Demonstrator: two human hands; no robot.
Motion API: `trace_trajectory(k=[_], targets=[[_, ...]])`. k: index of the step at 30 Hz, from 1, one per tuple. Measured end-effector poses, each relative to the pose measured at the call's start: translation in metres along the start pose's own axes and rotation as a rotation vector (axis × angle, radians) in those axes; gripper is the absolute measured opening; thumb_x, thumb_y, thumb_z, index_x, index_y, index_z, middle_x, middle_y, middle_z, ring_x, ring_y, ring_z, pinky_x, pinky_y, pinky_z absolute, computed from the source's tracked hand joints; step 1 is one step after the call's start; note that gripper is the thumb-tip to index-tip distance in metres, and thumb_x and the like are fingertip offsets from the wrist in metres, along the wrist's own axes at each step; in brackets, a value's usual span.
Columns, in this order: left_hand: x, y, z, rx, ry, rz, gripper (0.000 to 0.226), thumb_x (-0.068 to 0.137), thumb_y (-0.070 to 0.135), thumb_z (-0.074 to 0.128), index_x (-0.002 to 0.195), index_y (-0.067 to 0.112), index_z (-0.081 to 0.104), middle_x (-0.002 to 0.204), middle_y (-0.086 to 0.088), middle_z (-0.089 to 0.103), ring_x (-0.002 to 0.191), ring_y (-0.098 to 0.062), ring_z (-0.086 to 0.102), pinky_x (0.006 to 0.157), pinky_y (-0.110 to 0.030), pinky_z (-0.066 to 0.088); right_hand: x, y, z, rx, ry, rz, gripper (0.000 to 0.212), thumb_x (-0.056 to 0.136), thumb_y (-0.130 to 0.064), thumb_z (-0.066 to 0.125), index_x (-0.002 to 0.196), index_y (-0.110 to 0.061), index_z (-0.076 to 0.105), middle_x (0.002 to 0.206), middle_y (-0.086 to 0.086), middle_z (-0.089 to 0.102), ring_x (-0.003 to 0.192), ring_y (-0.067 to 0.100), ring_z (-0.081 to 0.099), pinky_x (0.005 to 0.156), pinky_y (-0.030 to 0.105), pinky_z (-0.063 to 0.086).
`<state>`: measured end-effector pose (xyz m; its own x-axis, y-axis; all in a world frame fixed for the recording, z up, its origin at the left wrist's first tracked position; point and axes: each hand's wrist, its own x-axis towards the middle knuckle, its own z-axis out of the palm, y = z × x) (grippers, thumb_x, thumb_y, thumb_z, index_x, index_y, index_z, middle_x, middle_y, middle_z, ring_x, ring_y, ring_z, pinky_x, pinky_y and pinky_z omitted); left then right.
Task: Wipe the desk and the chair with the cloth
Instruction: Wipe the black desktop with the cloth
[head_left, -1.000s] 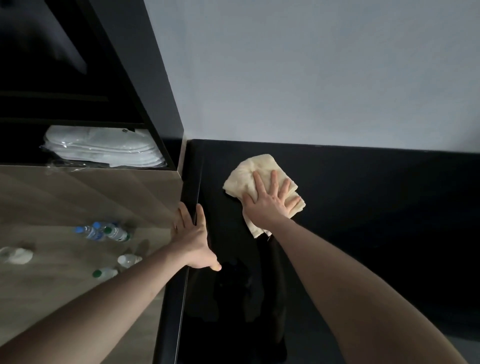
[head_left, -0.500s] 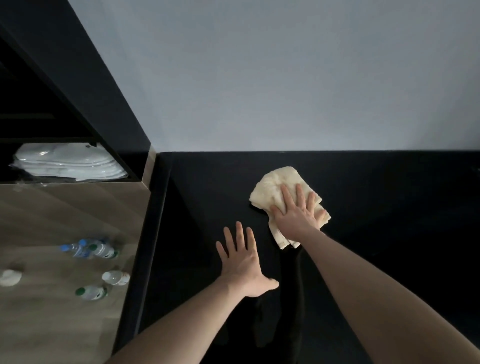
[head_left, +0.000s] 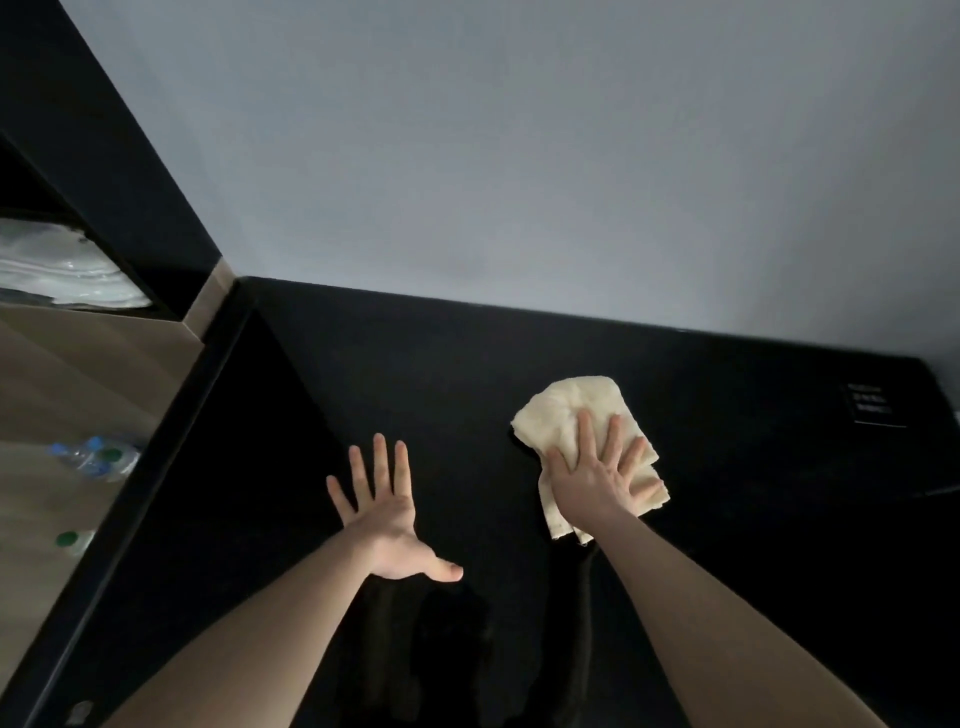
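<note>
A folded cream cloth (head_left: 563, 410) lies on the glossy black desk (head_left: 415, 395), right of centre. My right hand (head_left: 597, 475) presses flat on the cloth's near half, fingers spread. My left hand (head_left: 384, 519) rests palm down on the bare desk to the left of the cloth, fingers apart and holding nothing. No chair is in view.
A grey wall (head_left: 519, 156) rises behind the desk. The desk's left edge (head_left: 156, 467) drops to a wood floor with plastic bottles (head_left: 96, 457). A dark shelf at far left holds white packaged items (head_left: 62, 275). A small label (head_left: 872, 405) sits at the desk's far right.
My right hand has slid the cloth rightward across the desk. My left hand left the desk's left edge and now lies flat on the desk top.
</note>
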<state>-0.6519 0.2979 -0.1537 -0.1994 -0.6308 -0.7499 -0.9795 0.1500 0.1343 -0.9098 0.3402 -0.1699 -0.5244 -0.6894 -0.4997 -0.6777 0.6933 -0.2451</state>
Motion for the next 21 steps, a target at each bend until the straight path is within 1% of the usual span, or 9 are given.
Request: trace_trajectory(k=[2,4,6,8,13,18,21], targets=[[0.002,0.001,0.0,0.0,0.007,0.013,0.177,0.053,0.089,0.079,0.144,0.013,-0.052,0.143,-0.014,-0.066,0.134,-0.045,-0.055,0.118,-0.075,-0.018,0.006,-0.01,-0.003,-0.018,0.012,0.024,0.072,0.102,-0.071,0.018,0.162,-0.053,-0.018,0.172,-0.004,-0.032,0.156,0.038,-0.035,0.118,0.076,-0.009],[0.004,0.001,-0.001,-0.007,0.013,0.02,0.177,0.053,0.089,0.079,0.143,0.013,-0.053,0.142,-0.013,-0.067,0.133,-0.044,-0.057,0.117,-0.075,-0.02,0.013,-0.022,-0.006,0.001,-0.002,0.035,0.071,0.102,-0.07,0.018,0.162,-0.054,-0.017,0.172,-0.003,-0.034,0.154,0.04,-0.036,0.117,0.077,-0.01],[0.005,0.001,0.001,-0.01,0.011,0.023,0.177,0.052,0.088,0.079,0.143,0.013,-0.052,0.141,-0.013,-0.067,0.133,-0.044,-0.057,0.116,-0.075,-0.02,0.016,-0.036,-0.006,0.023,-0.02,0.048,0.07,0.103,-0.068,0.02,0.162,-0.055,-0.017,0.171,-0.002,-0.035,0.153,0.043,-0.038,0.117,0.078,-0.012],[0.007,-0.001,0.003,-0.004,0.026,0.025,0.177,0.052,0.089,0.079,0.144,0.014,-0.052,0.142,-0.012,-0.067,0.133,-0.044,-0.057,0.117,-0.076,-0.019,0.018,-0.053,-0.004,0.008,-0.014,0.028,0.068,0.105,-0.065,0.021,0.162,-0.056,-0.016,0.171,-0.003,-0.035,0.152,0.044,-0.038,0.117,0.078,-0.009],[0.005,-0.001,0.002,0.017,0.028,0.009,0.175,0.053,0.089,0.078,0.144,0.014,-0.052,0.143,-0.013,-0.066,0.134,-0.044,-0.056,0.118,-0.075,-0.018,0.015,-0.084,0.003,-0.056,-0.063,-0.13,0.066,0.107,-0.059,0.024,0.161,-0.058,-0.015,0.171,-0.005,-0.035,0.152,0.045,-0.039,0.117,0.077,-0.012],[0.005,0.002,-0.001,0.024,0.023,-0.038,0.176,0.052,0.087,0.08,0.144,0.016,-0.053,0.145,-0.012,-0.064,0.136,-0.044,-0.054,0.12,-0.073,-0.016,0.023,-0.07,0.0,-0.086,-0.054,-0.299,0.065,0.109,-0.06,0.026,0.164,-0.054,-0.008,0.173,-0.007,-0.03,0.153,0.042,-0.038,0.119,0.071,-0.017],[0.002,0.008,-0.005,0.008,0.002,-0.104,0.175,0.055,0.081,0.084,0.145,0.016,-0.051,0.149,-0.013,-0.061,0.141,-0.045,-0.049,0.121,-0.072,-0.014,0.03,-0.063,-0.003,-0.072,-0.042,-0.344,0.064,0.107,-0.061,0.029,0.163,-0.055,-0.002,0.174,-0.01,-0.025,0.154,0.038,-0.037,0.121,0.068,-0.017]])
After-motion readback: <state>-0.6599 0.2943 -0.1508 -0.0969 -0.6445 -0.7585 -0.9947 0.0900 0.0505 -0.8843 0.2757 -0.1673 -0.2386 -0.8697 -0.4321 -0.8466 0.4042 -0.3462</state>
